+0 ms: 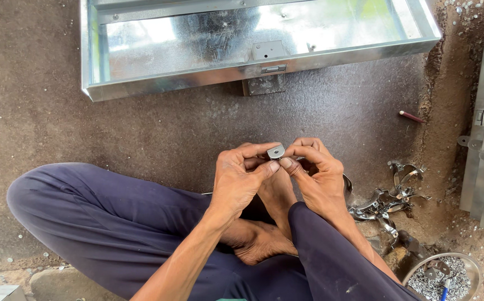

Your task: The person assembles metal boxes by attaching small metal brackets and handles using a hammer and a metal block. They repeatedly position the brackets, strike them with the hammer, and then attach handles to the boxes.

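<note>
Pinching small metal bracket (276, 151) — left hand (241, 178), right hand (317, 175) grips pressed together | steel tray (264, 69) edge well apart

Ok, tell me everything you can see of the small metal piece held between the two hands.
The small metal piece is a flat, grey, dull-shining plate that looks like sheet steel, with one round hole in its face. It is pinched at fingertip height between the left hand and the right hand, thumbs meeting just below it. It is held tilted above the person's crossed legs, in front of the metal tray. Its lower part is hidden by fingers.
</note>
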